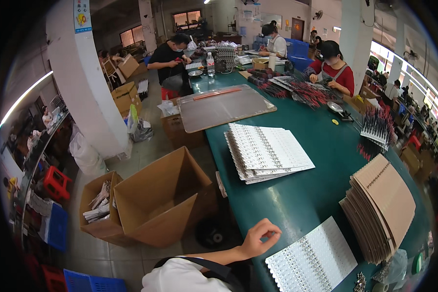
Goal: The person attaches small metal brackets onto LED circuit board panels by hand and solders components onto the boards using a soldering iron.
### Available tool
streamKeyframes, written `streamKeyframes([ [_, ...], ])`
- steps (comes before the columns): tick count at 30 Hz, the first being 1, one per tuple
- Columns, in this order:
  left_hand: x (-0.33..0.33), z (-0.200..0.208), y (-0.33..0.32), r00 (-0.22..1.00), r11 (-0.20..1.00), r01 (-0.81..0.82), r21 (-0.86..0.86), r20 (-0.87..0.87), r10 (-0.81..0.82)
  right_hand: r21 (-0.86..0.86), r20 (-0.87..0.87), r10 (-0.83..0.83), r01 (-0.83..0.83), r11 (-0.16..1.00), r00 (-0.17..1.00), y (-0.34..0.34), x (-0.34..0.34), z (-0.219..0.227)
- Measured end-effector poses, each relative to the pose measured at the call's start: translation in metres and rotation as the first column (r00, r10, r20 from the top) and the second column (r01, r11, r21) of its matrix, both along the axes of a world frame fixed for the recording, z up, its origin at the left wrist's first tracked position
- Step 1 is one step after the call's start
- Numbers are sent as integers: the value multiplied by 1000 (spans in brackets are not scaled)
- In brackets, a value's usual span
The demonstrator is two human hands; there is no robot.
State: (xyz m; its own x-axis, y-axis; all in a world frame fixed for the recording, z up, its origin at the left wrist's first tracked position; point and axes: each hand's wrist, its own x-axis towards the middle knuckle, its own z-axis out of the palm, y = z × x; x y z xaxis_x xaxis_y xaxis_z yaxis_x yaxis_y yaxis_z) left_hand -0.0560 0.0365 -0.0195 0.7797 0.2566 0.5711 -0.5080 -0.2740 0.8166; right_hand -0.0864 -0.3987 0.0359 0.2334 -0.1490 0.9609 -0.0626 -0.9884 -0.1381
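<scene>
My left hand (260,238) is held over the near left edge of the green table, its fingers curled in toward the thumb. Whether anything small is pinched there cannot be made out. Nearest to it, on the right, lies a white perforated sheet (328,248) with a scalloped edge and rows of small metal pieces across its middle. Farther back rests a stack of similar white sheets (272,151), slightly fanned. A tall stack of brown boards (387,204) stands to the right. My right hand is out of view.
An open cardboard box (155,214) stands on the floor left of the table (292,204), beside a smaller box (95,216) of scraps. Small metal parts (360,282) and a clear plastic bag (396,265) lie near right. Co-workers sit around the far end, near bundled red-and-black wires (311,92).
</scene>
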Motion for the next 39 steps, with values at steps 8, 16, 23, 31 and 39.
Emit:
streamKeyframes([
  [8,18,-30,4,995,946,-43,-320,-104,9,28,0,82,-82,996,997,15,28,-14],
  [16,15,-27,4,993,950,10,-313,-111,-47,68,-26,200,-198,978,979,34,62,-35],
  [23,13,-27,4,995,978,10,-209,-91,-30,93,-61,221,-215,972,973,34,70,-52],
  [31,16,-25,6,997,987,-30,-160,-77,18,113,-89,206,-196,974,975,31,66,-59],
  [39,17,-27,5,997,977,34,-210,-67,-49,182,-101,166,-146,973,981,55,39,-82],
])
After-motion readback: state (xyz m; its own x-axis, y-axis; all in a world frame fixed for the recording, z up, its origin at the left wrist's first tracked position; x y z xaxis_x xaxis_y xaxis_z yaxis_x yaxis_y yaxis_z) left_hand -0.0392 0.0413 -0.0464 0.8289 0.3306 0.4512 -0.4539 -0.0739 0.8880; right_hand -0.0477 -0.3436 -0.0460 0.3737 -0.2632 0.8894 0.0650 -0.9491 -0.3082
